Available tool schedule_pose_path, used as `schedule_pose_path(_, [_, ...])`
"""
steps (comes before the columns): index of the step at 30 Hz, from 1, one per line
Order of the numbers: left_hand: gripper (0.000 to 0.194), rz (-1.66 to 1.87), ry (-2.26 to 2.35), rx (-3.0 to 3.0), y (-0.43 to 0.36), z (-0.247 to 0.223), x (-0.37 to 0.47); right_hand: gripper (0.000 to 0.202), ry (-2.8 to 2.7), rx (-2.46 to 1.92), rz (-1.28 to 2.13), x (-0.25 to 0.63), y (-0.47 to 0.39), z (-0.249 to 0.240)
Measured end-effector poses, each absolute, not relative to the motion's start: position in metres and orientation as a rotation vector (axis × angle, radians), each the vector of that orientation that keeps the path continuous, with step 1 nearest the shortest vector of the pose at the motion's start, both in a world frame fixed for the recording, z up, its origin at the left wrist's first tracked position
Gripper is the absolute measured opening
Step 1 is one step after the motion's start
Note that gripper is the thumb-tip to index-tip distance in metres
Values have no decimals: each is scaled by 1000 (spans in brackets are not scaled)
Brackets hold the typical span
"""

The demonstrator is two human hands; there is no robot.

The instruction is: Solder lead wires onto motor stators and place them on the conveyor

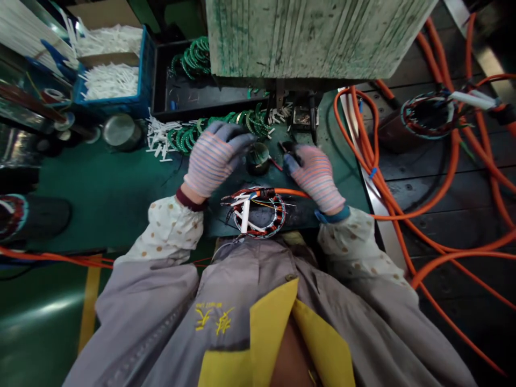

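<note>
My left hand (213,157), in a striped glove, hovers over the bench with fingers stretched and thumb apart; nothing shows in it. Just right of its fingertips stands a small round pot (258,159) with thin pieces in it. On the pot's other side, my right hand (318,173) has its fingers curled round a small dark tool (291,152), whose kind I cannot make out. Close to my body sits a wound motor stator (279,221). White sleeves (245,216) and thin wires lie across its opening, and an orange cable (291,192) runs from it beneath my right hand.
Green-cased pieces (186,137) and short white tubes (159,138) lie along the back. Behind them are a black tray (185,105) and a blue bin (147,70). A pale panel (310,40) overhangs the bench. Orange cables (365,137) and another stator (403,121) lie right.
</note>
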State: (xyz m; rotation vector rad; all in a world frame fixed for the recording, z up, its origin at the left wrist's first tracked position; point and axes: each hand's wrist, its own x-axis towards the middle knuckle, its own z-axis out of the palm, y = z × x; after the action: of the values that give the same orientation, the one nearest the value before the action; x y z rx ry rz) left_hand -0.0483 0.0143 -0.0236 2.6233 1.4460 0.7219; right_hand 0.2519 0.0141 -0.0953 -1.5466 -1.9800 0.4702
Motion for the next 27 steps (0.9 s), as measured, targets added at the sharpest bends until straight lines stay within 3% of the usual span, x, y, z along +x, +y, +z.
schedule_pose_path(4, [32, 760, 1356, 2552, -48, 8, -56, 46, -2001, -1342, 562, 286, -37, -88])
schedule_pose_path(10, [36, 67, 1368, 2628, -78, 24, -38, 71, -2279, -1310, 777, 294, -52, -98])
schedule_pose_path(15, [42, -294, 1506, 2547, -72, 40, -24, 57, -2227, -1294, 549, 295, -44, -77])
schedule_pose_path(22, [27, -414, 1398, 2611, -73, 45, -14, 29, -2362, -1018, 84, 293, -98, 4])
schedule_pose_path(27, [26, -174, 1403, 2728, -61, 13, -19, 39, -2287, -1039, 708, 289, -110, -14])
